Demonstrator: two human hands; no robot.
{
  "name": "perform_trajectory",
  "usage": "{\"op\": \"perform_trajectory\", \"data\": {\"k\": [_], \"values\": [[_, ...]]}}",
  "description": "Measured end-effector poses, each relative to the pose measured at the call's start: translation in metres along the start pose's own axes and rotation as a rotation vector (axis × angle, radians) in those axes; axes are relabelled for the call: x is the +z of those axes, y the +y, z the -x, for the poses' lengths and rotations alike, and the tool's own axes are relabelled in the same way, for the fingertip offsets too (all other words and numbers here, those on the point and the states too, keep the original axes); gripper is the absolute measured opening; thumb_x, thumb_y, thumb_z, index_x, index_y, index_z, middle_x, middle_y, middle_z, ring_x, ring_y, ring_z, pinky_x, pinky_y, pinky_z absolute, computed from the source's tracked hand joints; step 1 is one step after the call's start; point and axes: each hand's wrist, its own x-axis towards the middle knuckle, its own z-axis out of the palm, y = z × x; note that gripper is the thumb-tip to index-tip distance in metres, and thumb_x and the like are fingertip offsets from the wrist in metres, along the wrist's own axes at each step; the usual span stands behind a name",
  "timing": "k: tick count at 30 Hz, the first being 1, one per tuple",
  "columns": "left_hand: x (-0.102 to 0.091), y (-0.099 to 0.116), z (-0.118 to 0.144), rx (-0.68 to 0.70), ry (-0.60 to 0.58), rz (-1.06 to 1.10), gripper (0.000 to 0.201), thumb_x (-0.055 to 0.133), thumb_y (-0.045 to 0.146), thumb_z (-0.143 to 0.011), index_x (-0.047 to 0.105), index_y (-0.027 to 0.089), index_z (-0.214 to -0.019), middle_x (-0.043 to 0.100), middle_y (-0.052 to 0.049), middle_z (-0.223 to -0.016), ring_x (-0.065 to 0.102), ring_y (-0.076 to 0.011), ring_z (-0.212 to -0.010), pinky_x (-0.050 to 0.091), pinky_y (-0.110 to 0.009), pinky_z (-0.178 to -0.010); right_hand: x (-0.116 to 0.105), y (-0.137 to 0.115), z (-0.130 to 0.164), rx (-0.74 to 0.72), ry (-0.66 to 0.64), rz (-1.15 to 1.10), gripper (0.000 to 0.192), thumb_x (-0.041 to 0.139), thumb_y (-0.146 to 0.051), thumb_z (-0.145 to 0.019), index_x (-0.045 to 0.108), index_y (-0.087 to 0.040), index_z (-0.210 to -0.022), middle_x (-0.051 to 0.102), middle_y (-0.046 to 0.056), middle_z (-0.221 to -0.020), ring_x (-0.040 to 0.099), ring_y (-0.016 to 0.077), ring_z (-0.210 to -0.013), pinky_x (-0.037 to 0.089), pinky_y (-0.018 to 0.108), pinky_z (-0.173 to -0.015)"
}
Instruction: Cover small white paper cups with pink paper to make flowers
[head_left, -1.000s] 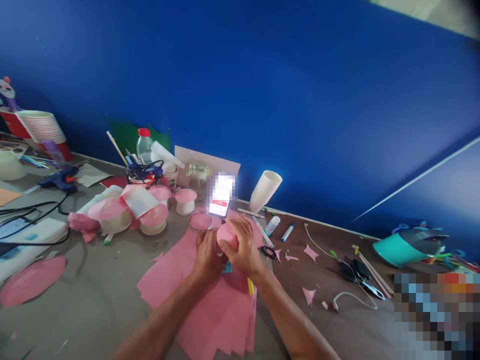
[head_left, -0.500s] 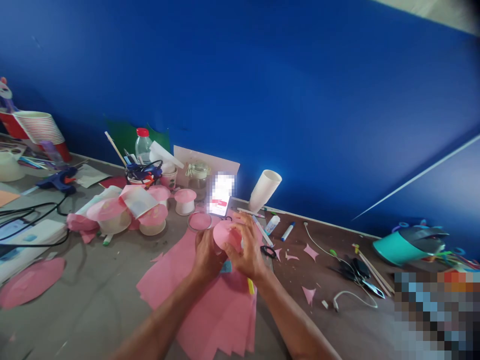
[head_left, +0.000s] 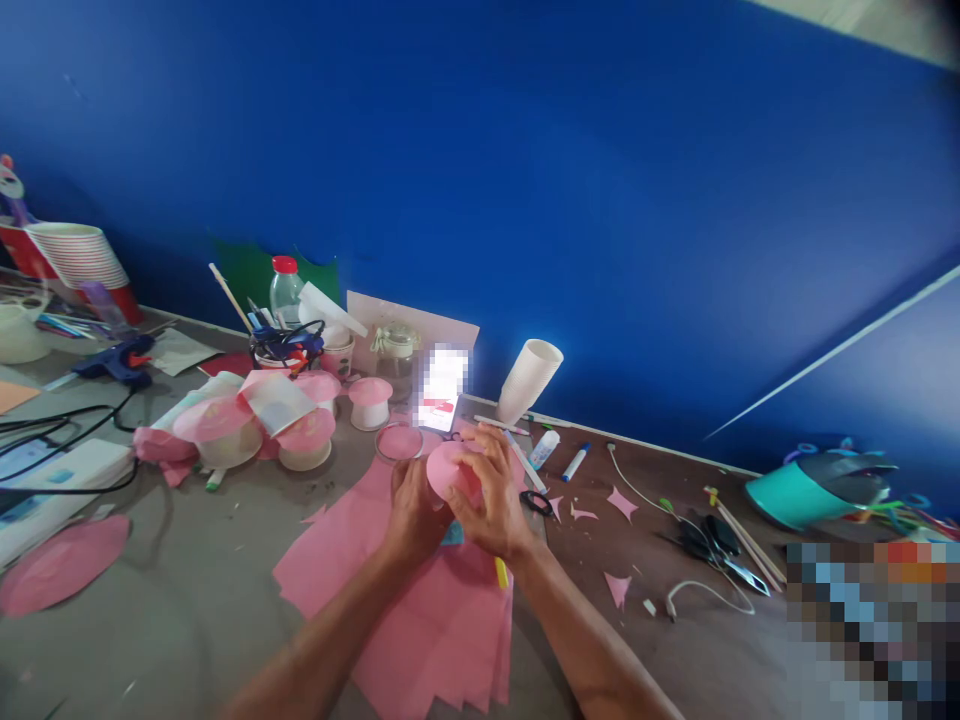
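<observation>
Between my two hands is a round piece of pink paper (head_left: 444,468), raised above the work surface. My left hand (head_left: 415,505) closes on its left edge. Curled around its right side, my right hand (head_left: 493,492) presses with thumb and fingers. Whether a cup sits beneath the disc is hidden by my hands. Under my wrists lie sheets of pink paper (head_left: 431,640), spread in a fan. A ring (head_left: 400,442) rests on pink paper just beyond my left hand, and a lit phone (head_left: 439,405) leans upright behind.
Pink-topped cups (head_left: 370,402) stand at left near a blue glue gun (head_left: 120,360). A stack of white cups (head_left: 529,380) leans against the blue wall. Pink scraps (head_left: 622,504), a glue stick (head_left: 544,450), scissors (head_left: 739,572) and a white cable (head_left: 720,595) lie at right.
Both hands stay almost in place around the pink paper disc. My right fingers have shifted very slightly on it; everything else stays put.
</observation>
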Motion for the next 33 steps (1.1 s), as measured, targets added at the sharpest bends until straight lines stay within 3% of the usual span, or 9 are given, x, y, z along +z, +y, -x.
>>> {"op": "perform_trajectory", "data": {"k": [9, 13, 20, 29, 33], "values": [[-0.007, 0.006, -0.003, -0.037, -0.101, 0.042, 0.034, 0.068, 0.039, -0.078, 0.061, 0.024, -0.107, 0.067, -0.009, -0.099, 0.062, -0.0313, -0.095, 0.053, -0.052, -0.085, -0.003, 0.011, 0.000, 0.053, -0.040, -0.021, 0.047, 0.059, -0.042, -0.087, 0.056, -0.025, -0.130, 0.059, 0.012, -0.134, 0.045, 0.0366, -0.135, 0.039, 0.058, -0.112], [-0.009, 0.010, -0.002, -0.010, -0.118, 0.057, 0.031, 0.065, 0.035, -0.078, 0.062, 0.020, -0.104, 0.065, -0.010, -0.095, 0.059, -0.0286, -0.092, 0.052, -0.048, -0.083, 0.000, 0.013, 0.000, 0.038, -0.093, 0.011, 0.058, 0.061, -0.054, -0.086, 0.056, -0.020, -0.133, 0.062, 0.015, -0.131, 0.044, 0.0386, -0.136, 0.032, 0.063, -0.114], [-0.009, 0.010, -0.001, -0.005, -0.110, 0.067, 0.030, 0.062, 0.028, -0.073, 0.059, 0.021, -0.103, 0.064, -0.009, -0.093, 0.055, -0.0291, -0.093, 0.050, -0.048, -0.084, 0.003, 0.009, -0.001, 0.047, -0.083, 0.034, 0.053, 0.059, -0.054, -0.087, 0.061, -0.019, -0.127, 0.067, 0.015, -0.122, 0.057, 0.0344, -0.122, 0.037, 0.060, -0.110], [-0.012, 0.013, -0.004, -0.012, -0.156, 0.052, 0.028, 0.064, 0.023, -0.070, 0.059, 0.020, -0.097, 0.066, -0.009, -0.091, 0.057, -0.0295, -0.091, 0.051, -0.050, -0.084, 0.003, 0.008, -0.002, 0.082, -0.081, -0.004, 0.047, 0.062, -0.054, -0.086, 0.066, -0.024, -0.122, 0.070, 0.013, -0.116, 0.059, 0.0355, -0.119, 0.038, 0.060, -0.110], [-0.012, 0.014, -0.004, -0.044, -0.146, 0.069, 0.031, 0.069, 0.031, -0.074, 0.060, 0.020, -0.102, 0.066, -0.010, -0.095, 0.059, -0.0316, -0.095, 0.052, -0.052, -0.086, -0.001, 0.011, -0.001, 0.156, -0.059, -0.091, 0.057, 0.057, -0.059, -0.088, 0.059, -0.021, -0.131, 0.064, 0.014, -0.130, 0.056, 0.0334, -0.126, 0.040, 0.056, -0.110]]}}
